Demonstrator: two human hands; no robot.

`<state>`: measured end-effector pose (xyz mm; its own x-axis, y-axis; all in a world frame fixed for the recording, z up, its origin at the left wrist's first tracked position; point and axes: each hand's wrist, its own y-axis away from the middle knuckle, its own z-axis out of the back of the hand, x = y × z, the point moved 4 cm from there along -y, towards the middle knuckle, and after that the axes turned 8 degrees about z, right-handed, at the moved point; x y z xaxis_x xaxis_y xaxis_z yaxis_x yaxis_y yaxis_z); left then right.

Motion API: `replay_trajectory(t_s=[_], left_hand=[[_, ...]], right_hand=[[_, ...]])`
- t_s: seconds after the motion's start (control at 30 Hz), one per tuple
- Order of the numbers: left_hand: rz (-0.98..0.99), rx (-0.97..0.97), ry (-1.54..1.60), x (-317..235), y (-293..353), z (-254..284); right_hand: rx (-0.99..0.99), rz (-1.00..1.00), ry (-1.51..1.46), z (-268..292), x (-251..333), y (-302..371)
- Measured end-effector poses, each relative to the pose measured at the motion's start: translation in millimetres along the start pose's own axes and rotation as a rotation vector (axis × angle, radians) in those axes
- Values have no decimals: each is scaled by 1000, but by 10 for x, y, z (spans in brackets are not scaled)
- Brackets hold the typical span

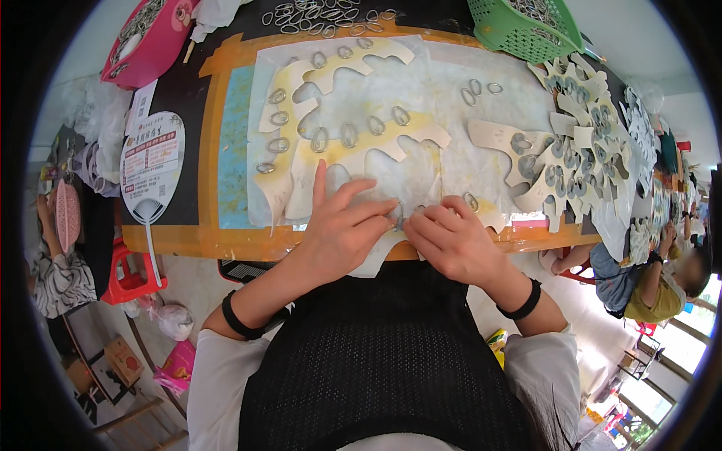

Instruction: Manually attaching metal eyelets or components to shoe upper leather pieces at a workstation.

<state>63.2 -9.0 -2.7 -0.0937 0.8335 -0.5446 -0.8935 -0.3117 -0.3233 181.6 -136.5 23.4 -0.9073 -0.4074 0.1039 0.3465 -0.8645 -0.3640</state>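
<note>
Between my hands, at the table's near edge, is a small oval metal ring (399, 213) on a pale cut-out piece (374, 259). My left hand (338, 229) pinches the ring from the left with thumb and a finger, while another finger points away from me. From the right, the bent fingertips of my right hand (450, 239) close in on the same ring; they partly hide it. Beyond my hands lies a scalloped cut-out piece (391, 141) with oval rings along its yellowish edge. Behind it a similar piece (338, 75) carries more rings.
A green basket (526, 34) and a pink basket (154, 45) hold metal rings. Loose rings (320, 15) lie at the far edge. Ringed cut-out pieces (575, 150) pile up at right. A white fan (153, 161) lies left. Another person (662, 282) sits at right.
</note>
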Motion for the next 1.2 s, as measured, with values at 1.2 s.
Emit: replay_trajectory(t_s=[1.2], left_hand=[[-346,365,36,98,-213,188]], right_hand=[[-118,-260,-77,-199,224,38]])
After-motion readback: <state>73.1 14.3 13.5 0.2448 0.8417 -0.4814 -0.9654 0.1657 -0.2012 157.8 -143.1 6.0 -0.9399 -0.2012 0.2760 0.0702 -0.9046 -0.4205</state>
